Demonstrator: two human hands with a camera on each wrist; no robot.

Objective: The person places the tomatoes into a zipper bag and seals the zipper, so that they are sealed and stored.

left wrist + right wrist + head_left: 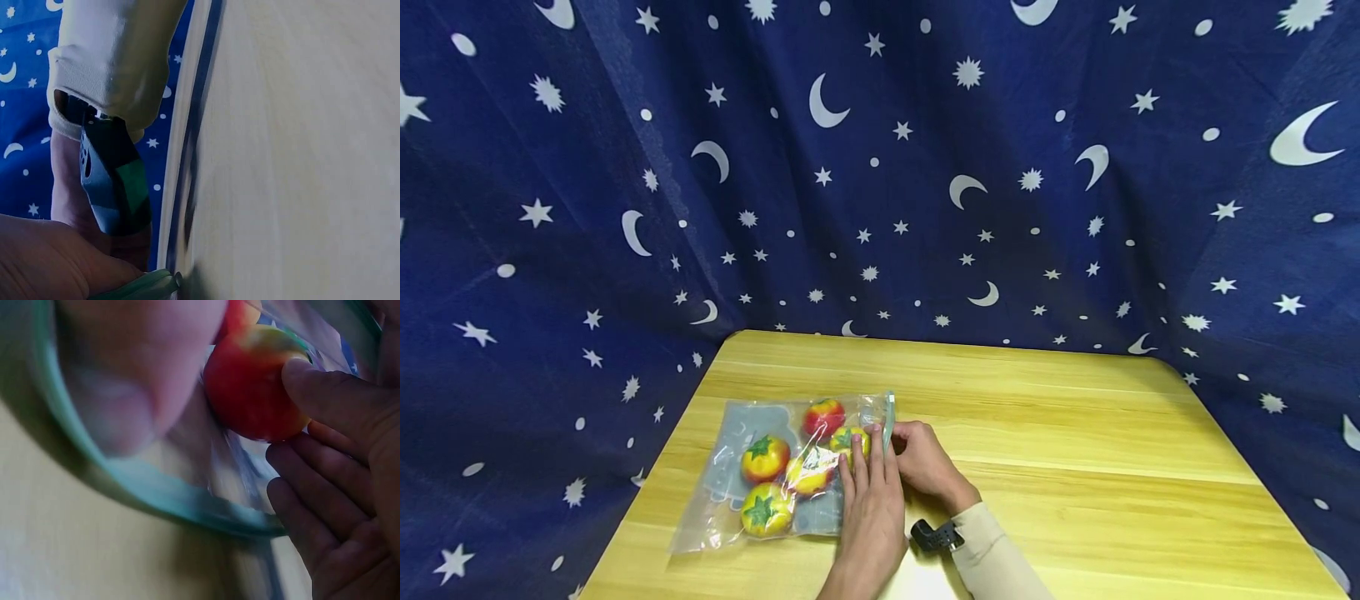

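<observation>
A clear zip bag (703, 533) with a green rim lies on the table, and several red-and-yellow toy tomatoes with green leaf tops show in it. My left hand (872, 517) reaches in at the bag's mouth, fingers long over the tomato (844, 438) nearest the opening. In the right wrist view, its thumb (331, 390) lies on that tomato (247, 387), with the fingers (319, 494) on the other side. At the green rim (144, 487), my right hand (928, 462) grips the bag's edge; its blurred thumb (119, 419) overlaps the rim.
The wooden table (1075, 442) extends right and back from the bag. A dark blue curtain (910, 192) with moons and stars hangs behind and beside it. A black device (931, 536) is strapped to my right wrist, below a beige sleeve (1000, 554).
</observation>
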